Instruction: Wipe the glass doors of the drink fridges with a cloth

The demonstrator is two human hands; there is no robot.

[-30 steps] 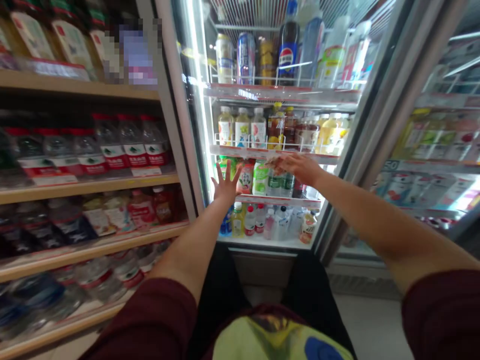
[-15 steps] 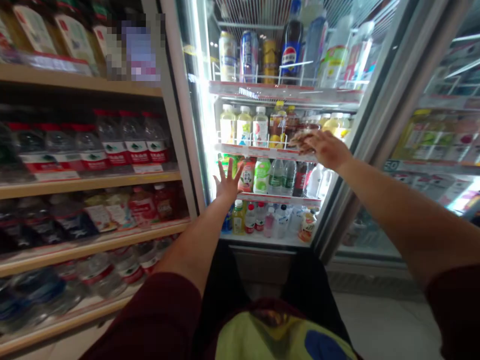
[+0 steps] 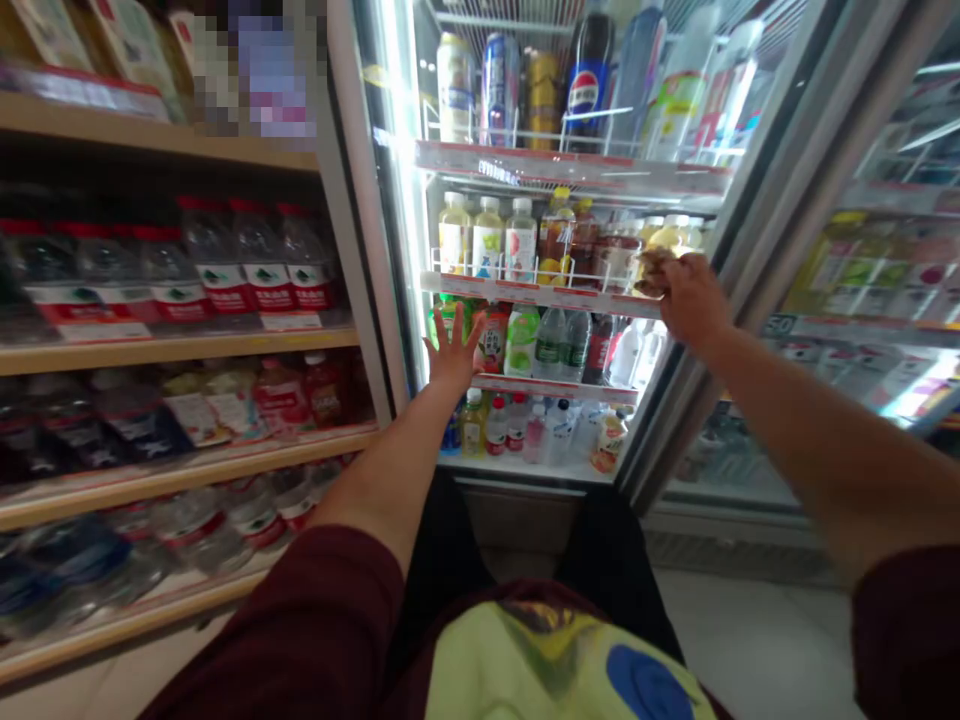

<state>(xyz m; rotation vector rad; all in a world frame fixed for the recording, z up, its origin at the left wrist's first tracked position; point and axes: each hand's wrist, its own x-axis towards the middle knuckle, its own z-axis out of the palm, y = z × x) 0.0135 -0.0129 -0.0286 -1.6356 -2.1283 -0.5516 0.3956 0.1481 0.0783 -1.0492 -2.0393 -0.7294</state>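
Observation:
My left hand (image 3: 453, 360) is open with its fingers spread, at the glass front of a lit drinks fridge (image 3: 540, 178), in front of green and red bottles on a lower shelf. I cannot tell for sure whether its palm touches the glass. In my right hand (image 3: 696, 302) is a crumpled brown cloth (image 3: 654, 272), gripped by closed fingers. The cloth is at the right part of the glass, level with the shelf of yellow-capped bottles and jars. Part of it is hidden by the fingers.
Wooden shelves (image 3: 180, 352) with red-capped water bottles (image 3: 247, 270) stand on the left. A metal door frame (image 3: 757, 240) runs along the fridge's right side, with another glass-fronted fridge (image 3: 855, 270) beyond it. Several cans and a cola bottle (image 3: 589, 85) fill the upper shelf.
My right hand has moved to the right with the cloth, toward the door frame. The left hand stays in nearly the same place, fingers spread. The view has shifted slightly.

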